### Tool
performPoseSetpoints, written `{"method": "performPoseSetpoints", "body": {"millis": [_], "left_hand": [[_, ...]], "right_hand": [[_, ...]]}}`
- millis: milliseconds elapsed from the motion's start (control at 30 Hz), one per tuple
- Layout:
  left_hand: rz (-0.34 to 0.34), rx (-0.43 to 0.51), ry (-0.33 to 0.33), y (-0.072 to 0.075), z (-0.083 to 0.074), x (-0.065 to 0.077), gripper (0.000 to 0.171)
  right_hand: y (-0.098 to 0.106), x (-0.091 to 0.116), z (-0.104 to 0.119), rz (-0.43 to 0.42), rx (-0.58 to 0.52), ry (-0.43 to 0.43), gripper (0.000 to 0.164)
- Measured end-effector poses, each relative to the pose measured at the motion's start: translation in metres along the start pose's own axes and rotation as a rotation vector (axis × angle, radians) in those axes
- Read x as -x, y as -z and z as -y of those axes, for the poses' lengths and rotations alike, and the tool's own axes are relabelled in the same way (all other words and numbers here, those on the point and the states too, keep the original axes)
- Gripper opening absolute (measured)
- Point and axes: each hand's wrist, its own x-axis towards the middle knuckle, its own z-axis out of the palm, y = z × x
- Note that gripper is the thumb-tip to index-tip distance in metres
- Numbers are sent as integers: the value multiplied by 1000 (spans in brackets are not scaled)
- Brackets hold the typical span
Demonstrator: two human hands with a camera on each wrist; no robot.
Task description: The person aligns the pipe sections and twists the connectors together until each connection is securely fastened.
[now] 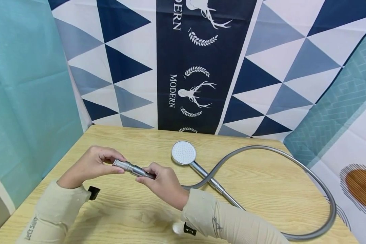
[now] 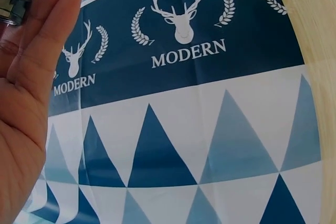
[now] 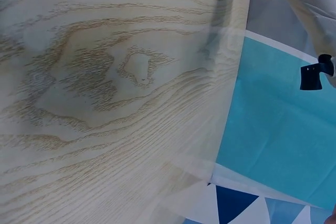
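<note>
My left hand [image 1: 93,166] pinches a short silver metal fitting [image 1: 121,164] between thumb and fingers, above the left part of the table. In the left wrist view only part of that fitting [image 2: 11,1] shows, at the top left corner beside the fingers. My right hand [image 1: 166,184] grips the end of a grey shower hose [image 1: 260,147], close behind its chrome connector [image 1: 138,170]. Fitting and connector meet end to end in one line; whether they are joined cannot be told. The right wrist view does not show what the right hand holds.
A chrome shower head [image 1: 184,153] lies face up on the wooden table [image 1: 125,139], its handle crossing the hose. The hose loops widely to the right, then passes behind the right sleeve [image 1: 225,217]. Patterned cloth [image 1: 131,64] hangs behind the table.
</note>
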Motion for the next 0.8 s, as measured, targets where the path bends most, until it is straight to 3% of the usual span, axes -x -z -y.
{"method": "performPoseSetpoints", "body": {"millis": [300,500,700,800], "left_hand": [[-7,-18,-29,-2,-4,-1,13],[-2,-28,-46,-4,-5,-3,18],[-6,-45,-45,-5,-6,-5,18],[-7,-44,-47,-4,-6,-6,17]], "right_hand": [[6,1,1,72,56,-1,14],[6,-1,2,69,117,10,29],[8,1,3,60,24,-70,16],[9,2,3,55,-8,-52,12]]}}
